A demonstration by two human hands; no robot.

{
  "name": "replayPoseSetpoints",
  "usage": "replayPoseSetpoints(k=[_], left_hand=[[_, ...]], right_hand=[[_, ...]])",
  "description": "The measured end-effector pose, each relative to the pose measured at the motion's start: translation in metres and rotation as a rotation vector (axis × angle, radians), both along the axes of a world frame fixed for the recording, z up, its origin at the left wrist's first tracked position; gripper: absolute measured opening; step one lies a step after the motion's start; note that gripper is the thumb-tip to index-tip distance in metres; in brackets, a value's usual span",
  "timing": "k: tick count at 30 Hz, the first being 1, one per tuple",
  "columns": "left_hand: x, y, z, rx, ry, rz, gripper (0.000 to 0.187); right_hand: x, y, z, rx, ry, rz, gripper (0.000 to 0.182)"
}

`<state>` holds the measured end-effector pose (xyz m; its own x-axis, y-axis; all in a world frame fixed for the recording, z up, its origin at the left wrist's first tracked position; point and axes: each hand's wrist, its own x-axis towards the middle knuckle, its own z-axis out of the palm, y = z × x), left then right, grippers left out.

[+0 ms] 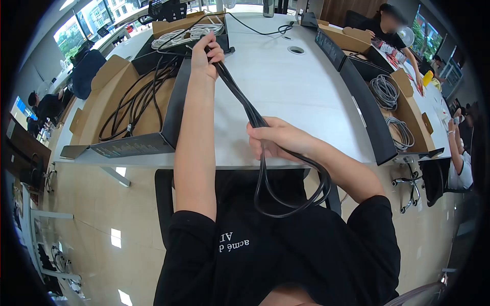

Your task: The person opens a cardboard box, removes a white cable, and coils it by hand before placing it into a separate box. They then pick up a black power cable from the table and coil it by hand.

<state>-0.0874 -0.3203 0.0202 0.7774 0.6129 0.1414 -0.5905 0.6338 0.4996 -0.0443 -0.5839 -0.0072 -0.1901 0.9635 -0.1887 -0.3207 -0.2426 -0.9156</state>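
A bundle of black cable (pixel 240 94) stretches between my two hands over the white table. My left hand (pixel 206 55), raised toward the back, is closed around its far end. Nearer to me, my right hand (pixel 278 137) grips the same bundle, and loose loops droop from it past the table's front edge. Left of my left arm, an open cardboard box (pixel 115 81) holds a coil of black cable (pixel 145 102). Behind my left hand lies a coil of white cable (pixel 191 33) in another box. A thin black cable runs from there across the table.
On the right, an open box (pixel 365 115) holds grey cable coils (pixel 384 92), with another box (pixel 337 46) behind it. A round grommet (pixel 296 50) is set in the white table (pixel 306 102). Co-workers sit at the right (pixel 388 30) and far left (pixel 48 104).
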Motion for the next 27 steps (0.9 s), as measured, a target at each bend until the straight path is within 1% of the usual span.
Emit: replayPoseSetpoints(k=[3, 4, 6, 9, 11, 13, 14, 16, 18, 19, 20, 21, 22, 23, 24, 25, 27], left_hand=[[0.008, 0.015, -0.016, -0.125, 0.089, -0.063, 0.021], [0.007, 0.021, -0.022, -0.175, 0.114, -0.073, 0.022], [0.007, 0.026, -0.034, -0.261, 0.17, -0.103, 0.024], [0.01, 0.04, -0.053, -0.2, 0.173, -0.051, 0.025], [0.01, 0.043, -0.059, -0.223, 0.204, -0.092, 0.028], [0.013, 0.045, -0.067, -0.317, 0.138, -0.233, 0.033], [0.019, 0.042, -0.067, -0.353, 0.166, -0.193, 0.036], [0.021, 0.021, -0.047, -0.424, 0.225, -0.095, 0.043], [0.023, 0.001, -0.044, -0.151, 0.211, -0.036, 0.056], [0.025, -0.004, -0.045, -0.018, 0.201, -0.003, 0.064], [0.027, -0.005, -0.045, -0.122, 0.266, -0.088, 0.094], [0.03, -0.004, -0.046, -0.087, 0.306, -0.145, 0.101], [0.031, -0.003, -0.048, -0.05, 0.346, -0.202, 0.109], [0.032, -0.002, -0.049, -0.013, 0.384, -0.257, 0.117], [0.031, -0.022, -0.034, 0.035, 0.51, -0.152, 0.126], [0.04, -0.021, -0.033, 0.012, 0.514, -0.185, 0.122], [0.064, -0.011, -0.029, -0.035, 0.514, -0.245, 0.116]], right_hand=[[-0.007, -0.012, 0.001, -0.041, 0.059, -0.09, 0.024], [-0.011, -0.017, 0.011, -0.043, 0.005, -0.12, 0.024], [-0.003, -0.015, 0.004, -0.084, 0.019, -0.143, 0.023], [-0.005, -0.009, 0.004, -0.156, 0.011, -0.21, 0.021], [-0.004, -0.009, 0.006, -0.153, 0.01, -0.251, 0.022], [0.0, -0.009, 0.01, -0.141, 0.042, -0.298, 0.022], [0.003, -0.009, 0.012, -0.133, 0.059, -0.312, 0.022], [0.014, -0.009, 0.02, -0.061, 0.107, -0.348, 0.021], [0.025, -0.009, 0.036, 0.042, 0.149, -0.374, 0.017], [0.034, -0.008, 0.041, 0.101, 0.226, -0.385, 0.015], [0.043, -0.007, 0.057, 0.158, 0.256, -0.335, 0.013], [0.049, -0.008, 0.075, 0.139, 0.203, -0.407, 0.014], [0.058, -0.008, 0.091, 0.201, 0.126, -0.453, 0.014], [0.077, 0.001, 0.098, 0.196, 0.175, -0.455, 0.014], [0.095, 0.008, 0.106, 0.256, 0.119, -0.452, 0.014], [0.1, 0.013, 0.122, 0.22, 0.07, -0.652, 0.016], [0.147, 0.027, 0.137, 0.293, 0.079, -0.704, 0.019]])
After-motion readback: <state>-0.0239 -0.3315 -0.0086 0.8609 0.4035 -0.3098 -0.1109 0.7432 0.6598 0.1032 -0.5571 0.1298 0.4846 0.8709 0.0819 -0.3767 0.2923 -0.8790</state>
